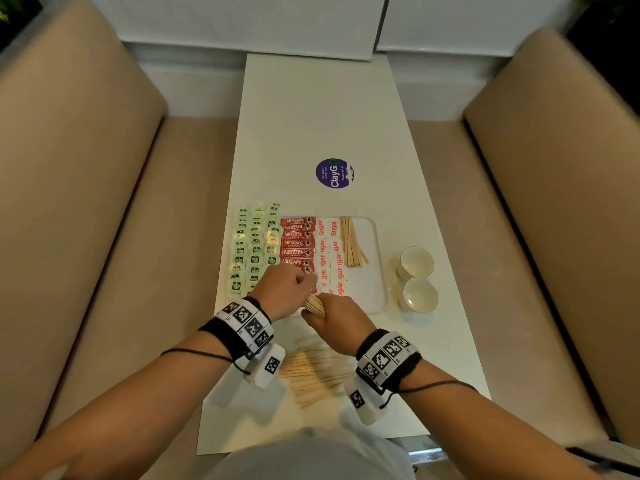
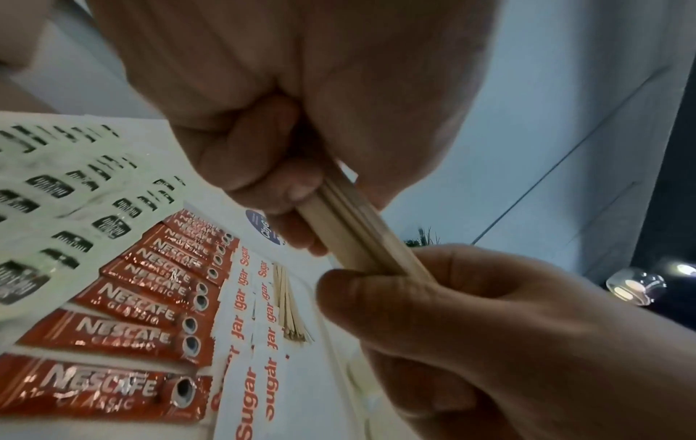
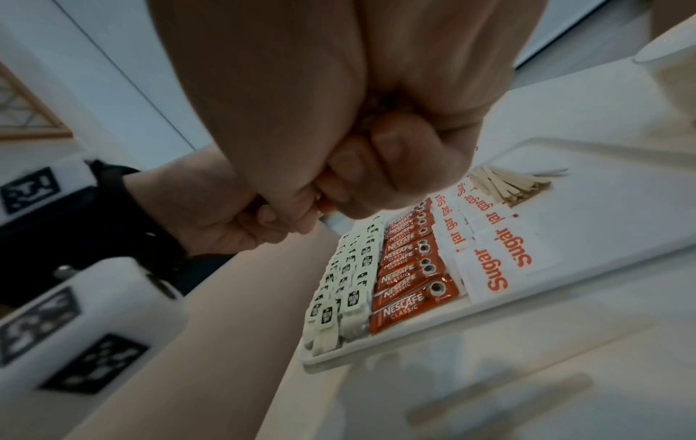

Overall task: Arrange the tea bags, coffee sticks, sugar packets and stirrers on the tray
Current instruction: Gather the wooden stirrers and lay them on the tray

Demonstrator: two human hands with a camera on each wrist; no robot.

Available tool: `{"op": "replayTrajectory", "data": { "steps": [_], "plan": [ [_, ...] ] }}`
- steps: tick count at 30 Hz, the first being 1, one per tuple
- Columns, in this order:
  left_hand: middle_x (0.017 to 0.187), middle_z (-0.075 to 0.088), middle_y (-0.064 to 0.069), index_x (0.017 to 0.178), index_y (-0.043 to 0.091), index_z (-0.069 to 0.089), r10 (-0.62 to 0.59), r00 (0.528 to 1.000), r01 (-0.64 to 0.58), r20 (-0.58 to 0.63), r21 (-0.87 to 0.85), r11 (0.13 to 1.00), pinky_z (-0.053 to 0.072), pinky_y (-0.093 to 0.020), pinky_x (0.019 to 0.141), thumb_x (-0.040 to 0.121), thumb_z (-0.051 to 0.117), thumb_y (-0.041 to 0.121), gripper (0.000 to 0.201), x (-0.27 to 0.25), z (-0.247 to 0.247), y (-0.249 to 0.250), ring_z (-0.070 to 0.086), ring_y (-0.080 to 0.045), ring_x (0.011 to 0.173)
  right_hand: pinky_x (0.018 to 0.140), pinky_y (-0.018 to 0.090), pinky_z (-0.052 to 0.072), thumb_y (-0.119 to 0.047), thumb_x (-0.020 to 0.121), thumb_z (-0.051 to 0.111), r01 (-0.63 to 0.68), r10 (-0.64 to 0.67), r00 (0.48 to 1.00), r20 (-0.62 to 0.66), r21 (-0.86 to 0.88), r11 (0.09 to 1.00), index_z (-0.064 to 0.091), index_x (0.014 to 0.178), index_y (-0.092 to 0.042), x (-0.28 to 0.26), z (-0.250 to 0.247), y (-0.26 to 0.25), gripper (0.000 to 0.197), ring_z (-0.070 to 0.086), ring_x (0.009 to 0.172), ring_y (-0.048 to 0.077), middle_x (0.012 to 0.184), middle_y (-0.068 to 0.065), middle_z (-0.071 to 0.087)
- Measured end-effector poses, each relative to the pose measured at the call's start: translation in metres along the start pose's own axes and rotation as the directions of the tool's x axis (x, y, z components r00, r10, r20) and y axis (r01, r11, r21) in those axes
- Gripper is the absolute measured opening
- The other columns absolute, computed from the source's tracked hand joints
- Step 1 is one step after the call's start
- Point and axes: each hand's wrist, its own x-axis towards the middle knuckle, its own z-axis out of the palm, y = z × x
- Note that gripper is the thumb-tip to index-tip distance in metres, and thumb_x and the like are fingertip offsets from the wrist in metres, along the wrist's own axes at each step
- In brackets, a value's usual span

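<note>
A white tray (image 1: 375, 271) holds rows of green tea bags (image 1: 255, 247), red Nescafe coffee sticks (image 1: 297, 242), white sugar packets (image 1: 329, 252) and a small pile of wooden stirrers (image 1: 350, 242). Just above the tray's near edge both hands grip one bundle of wooden stirrers (image 1: 315, 305). My left hand (image 1: 285, 292) curls round its far end, my right hand (image 1: 334, 320) round its near end. The left wrist view shows the bundle (image 2: 354, 235) between the two fists. In the right wrist view the fist (image 3: 339, 166) hides the bundle.
Several loose stirrers (image 1: 315, 372) lie on the white table (image 1: 322, 116) between my wrists. Two white cups (image 1: 417, 278) stand right of the tray. A round purple sticker (image 1: 334, 173) lies beyond it. Beige benches flank the table.
</note>
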Motion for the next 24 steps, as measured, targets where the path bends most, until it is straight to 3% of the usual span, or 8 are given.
{"op": "replayTrajectory", "data": {
  "steps": [3,5,7,11,14,20,22,24],
  "plan": [
    [0.041,0.035,0.004,0.046,0.015,0.043,0.029,0.997,-0.032,0.067,0.045,0.998,0.028,-0.024,0.043,0.090,0.055,0.021,0.046,0.011,-0.006,0.007,0.030,-0.011,0.040,0.064,0.028,0.049,-0.051,0.098,0.054,-0.010,-0.001,0.994,0.107,0.100,0.995,0.051,0.109,-0.024,-0.002,-0.004,-0.001,0.030,0.062,0.072,0.012,0.091,-0.004,0.063],
    [0.045,0.034,-0.002,0.047,0.013,0.043,0.086,0.984,-0.097,0.155,0.068,0.993,0.024,-0.027,0.045,0.085,0.056,0.017,0.040,0.018,-0.008,0.014,0.026,-0.014,0.044,0.059,0.026,0.051,-0.051,0.100,0.052,-0.057,0.015,0.980,0.201,0.206,0.977,0.051,0.118,-0.017,-0.003,-0.010,-0.001,0.039,0.067,0.060,0.013,0.084,-0.001,0.066],
    [0.047,0.032,-0.003,0.048,0.012,0.043,0.137,0.962,-0.165,0.234,0.103,0.981,0.023,-0.029,0.046,0.083,0.059,0.016,0.038,0.027,-0.009,0.021,0.025,-0.014,0.045,0.062,0.026,0.049,-0.048,0.101,0.050,-0.035,-0.011,0.976,0.217,0.206,0.978,0.058,0.103,-0.008,0.002,-0.017,0.002,0.042,0.069,0.058,0.017,0.070,0.006,0.070],
    [0.045,0.027,0.000,0.048,0.013,0.038,0.207,0.929,-0.256,0.306,0.128,0.958,0.022,-0.031,0.046,0.085,0.059,0.017,0.043,0.050,-0.008,0.033,0.024,-0.016,0.046,0.069,0.035,0.053,-0.050,0.100,0.052,0.007,-0.020,0.989,0.146,0.089,0.996,0.061,0.076,-0.012,0.015,-0.034,0.011,0.045,0.064,0.064,0.016,0.066,0.004,0.068],
    [0.049,0.030,-0.002,0.053,0.013,0.037,0.218,0.924,-0.266,0.316,0.118,0.957,0.023,-0.029,0.047,0.093,0.052,0.017,0.043,0.066,-0.005,0.038,0.025,-0.015,0.047,0.064,0.028,0.053,-0.049,0.100,0.050,0.005,-0.011,0.991,0.132,0.045,0.999,0.056,0.064,-0.014,0.024,-0.040,0.019,0.051,0.061,0.051,0.008,0.054,0.003,0.066],
    [0.053,0.040,-0.007,0.056,0.010,0.042,0.175,0.947,-0.190,0.269,0.030,0.981,0.031,-0.035,0.053,0.091,0.048,0.017,0.036,0.106,0.013,0.045,0.033,-0.016,0.050,0.050,0.028,0.040,-0.030,0.100,0.052,-0.135,0.136,0.986,0.093,-0.022,0.991,0.041,0.058,-0.010,0.060,-0.052,0.039,0.048,0.048,0.045,0.017,0.049,0.005,0.053],
    [0.055,0.050,-0.008,0.060,0.007,0.049,0.142,0.964,-0.151,0.224,0.019,0.988,0.041,-0.039,0.055,0.091,0.051,0.021,0.034,0.121,0.020,0.044,0.042,-0.016,0.050,0.055,0.032,0.049,-0.027,0.100,0.051,-0.158,0.164,0.980,0.116,-0.055,0.986,0.042,0.059,-0.009,0.071,-0.060,0.043,0.046,0.054,0.052,0.022,0.054,0.008,0.056],
    [0.072,0.064,0.000,0.084,0.013,0.065,0.096,0.981,-0.100,0.171,0.013,0.995,0.052,-0.037,0.065,0.093,0.055,0.032,0.024,0.137,0.026,0.045,0.059,-0.013,0.062,0.060,0.034,0.053,-0.027,0.101,0.050,-0.197,0.204,0.973,0.109,-0.073,0.978,0.048,0.062,-0.009,0.082,-0.069,0.047,0.043,0.057,0.057,0.022,0.060,0.008,0.058]
  ]
}}
